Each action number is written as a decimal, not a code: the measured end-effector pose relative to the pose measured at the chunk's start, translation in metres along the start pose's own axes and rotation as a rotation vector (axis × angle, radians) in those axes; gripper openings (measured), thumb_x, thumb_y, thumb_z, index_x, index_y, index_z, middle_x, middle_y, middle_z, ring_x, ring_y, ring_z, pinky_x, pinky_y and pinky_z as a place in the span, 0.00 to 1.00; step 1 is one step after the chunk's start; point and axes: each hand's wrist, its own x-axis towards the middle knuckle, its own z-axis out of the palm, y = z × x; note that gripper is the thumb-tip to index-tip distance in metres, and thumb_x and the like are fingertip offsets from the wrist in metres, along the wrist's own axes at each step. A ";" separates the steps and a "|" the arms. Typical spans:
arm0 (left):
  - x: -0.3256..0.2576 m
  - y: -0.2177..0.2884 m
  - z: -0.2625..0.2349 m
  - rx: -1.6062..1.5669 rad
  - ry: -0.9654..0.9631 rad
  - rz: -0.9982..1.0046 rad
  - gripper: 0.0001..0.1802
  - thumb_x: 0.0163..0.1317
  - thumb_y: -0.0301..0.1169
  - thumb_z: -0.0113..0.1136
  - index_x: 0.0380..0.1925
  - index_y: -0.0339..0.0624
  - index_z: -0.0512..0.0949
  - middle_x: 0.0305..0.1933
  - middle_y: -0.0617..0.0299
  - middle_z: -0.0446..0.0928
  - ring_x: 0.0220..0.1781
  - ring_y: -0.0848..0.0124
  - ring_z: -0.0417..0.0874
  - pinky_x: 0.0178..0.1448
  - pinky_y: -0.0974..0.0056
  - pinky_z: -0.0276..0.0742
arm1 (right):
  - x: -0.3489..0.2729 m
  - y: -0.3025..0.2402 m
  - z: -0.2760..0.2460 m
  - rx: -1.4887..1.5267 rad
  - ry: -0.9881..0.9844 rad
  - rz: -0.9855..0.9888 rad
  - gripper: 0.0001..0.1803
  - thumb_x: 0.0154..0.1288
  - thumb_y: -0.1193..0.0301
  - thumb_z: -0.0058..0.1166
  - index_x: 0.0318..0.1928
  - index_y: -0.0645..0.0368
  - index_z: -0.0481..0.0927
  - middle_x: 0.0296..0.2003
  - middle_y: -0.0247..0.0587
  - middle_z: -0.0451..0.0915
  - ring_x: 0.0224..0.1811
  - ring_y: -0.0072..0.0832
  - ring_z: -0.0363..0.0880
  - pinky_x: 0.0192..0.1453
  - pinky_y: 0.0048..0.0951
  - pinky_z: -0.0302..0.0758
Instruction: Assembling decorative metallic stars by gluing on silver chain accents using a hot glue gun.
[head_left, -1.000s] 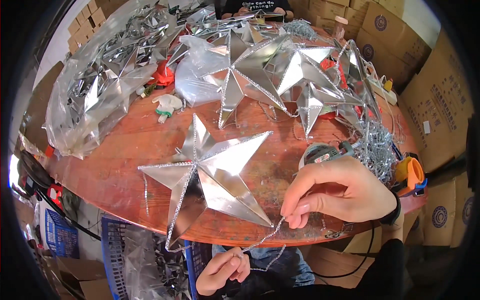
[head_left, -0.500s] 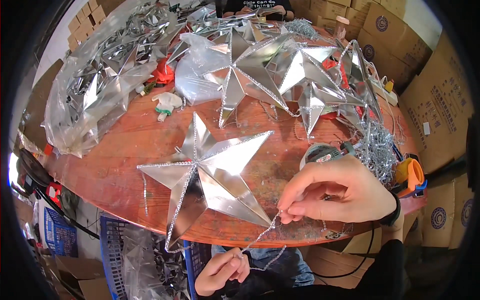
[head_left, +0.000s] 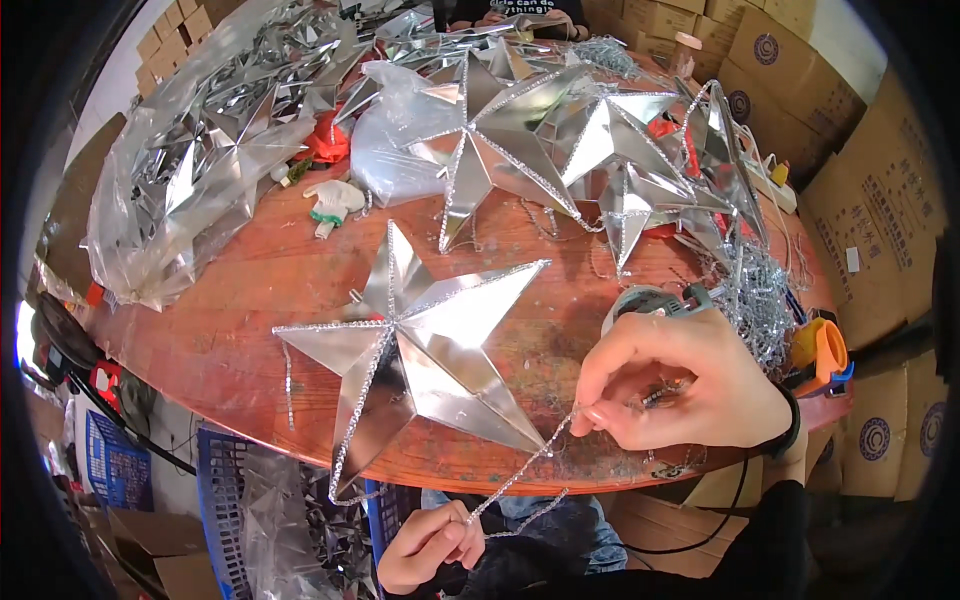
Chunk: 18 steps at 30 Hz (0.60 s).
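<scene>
On the near part of the table lies a silver five-pointed star (head_left: 470, 305), with sparkling rhinestone chain along some of its ridges. A length of rhinestone chain (head_left: 510, 480) runs taut between my two hands, passing the star's lower right tip. My left hand (head_left: 432, 548), below the table edge, pinches the chain's lower part, and a loose tail hangs beside it. Right of the star, my right hand (head_left: 685, 385) pinches the upper end between thumb and forefinger. Something small and shiny shows within its curled fingers, too unclear to name.
More silver stars (head_left: 500, 150) stand at the back beside a plastic bag (head_left: 215, 215) full of them. A tangled heap of chain (head_left: 750, 300) and an orange tape dispenser (head_left: 820, 350) lie right. A work glove (head_left: 335, 200) rests further left. Another person sits across the table (head_left: 240, 340).
My right hand has moved slightly right and my left hand slightly down and left, so the chain between them is straighter. The star stays in place.
</scene>
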 end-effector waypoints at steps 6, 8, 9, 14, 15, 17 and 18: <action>0.000 -0.005 -0.003 -0.040 0.042 0.055 0.20 0.68 0.37 0.44 0.18 0.38 0.62 0.12 0.57 0.64 0.13 0.75 0.59 0.18 0.70 0.50 | -0.001 0.000 -0.002 0.144 -0.065 0.048 0.09 0.57 0.84 0.52 0.39 0.63 0.74 0.34 0.33 0.77 0.38 0.18 0.77 0.45 0.19 0.76; 0.001 -0.006 -0.003 -0.060 0.063 0.079 0.20 0.68 0.38 0.45 0.18 0.38 0.62 0.12 0.58 0.63 0.12 0.75 0.59 0.18 0.70 0.50 | -0.003 -0.005 -0.002 0.191 -0.066 0.092 0.09 0.57 0.84 0.51 0.39 0.64 0.73 0.34 0.33 0.77 0.38 0.18 0.77 0.45 0.19 0.76; 0.001 -0.006 -0.003 -0.057 0.086 0.088 0.20 0.68 0.38 0.45 0.18 0.38 0.62 0.12 0.58 0.63 0.12 0.75 0.59 0.18 0.70 0.50 | -0.003 -0.005 -0.001 0.222 -0.075 0.114 0.08 0.57 0.84 0.51 0.39 0.64 0.73 0.34 0.33 0.76 0.38 0.18 0.76 0.45 0.19 0.75; -0.008 -0.005 -0.003 -0.015 0.187 0.146 0.16 0.66 0.33 0.50 0.23 0.33 0.69 0.14 0.58 0.66 0.14 0.73 0.66 0.18 0.69 0.57 | -0.003 -0.005 -0.001 0.217 -0.102 0.125 0.08 0.58 0.83 0.52 0.39 0.64 0.73 0.34 0.33 0.77 0.38 0.17 0.77 0.43 0.20 0.76; -0.009 0.005 -0.006 0.256 0.119 0.099 0.12 0.64 0.32 0.52 0.28 0.33 0.71 0.18 0.57 0.69 0.15 0.74 0.67 0.19 0.70 0.59 | -0.001 -0.005 0.001 0.198 -0.111 0.126 0.08 0.57 0.82 0.52 0.38 0.64 0.73 0.34 0.33 0.77 0.37 0.17 0.77 0.43 0.20 0.76; -0.006 0.034 -0.002 0.783 -0.042 -0.012 0.10 0.60 0.28 0.56 0.38 0.32 0.75 0.25 0.54 0.76 0.16 0.74 0.69 0.22 0.70 0.64 | -0.001 -0.001 0.001 0.070 -0.152 0.017 0.08 0.57 0.82 0.54 0.38 0.63 0.73 0.33 0.33 0.78 0.36 0.16 0.78 0.43 0.19 0.76; -0.009 0.038 0.003 0.932 -0.016 -0.044 0.19 0.55 0.25 0.60 0.49 0.39 0.75 0.41 0.53 0.79 0.18 0.76 0.70 0.24 0.71 0.67 | -0.001 0.001 0.002 0.013 -0.176 -0.033 0.08 0.56 0.82 0.54 0.38 0.63 0.73 0.32 0.33 0.78 0.35 0.16 0.78 0.42 0.19 0.76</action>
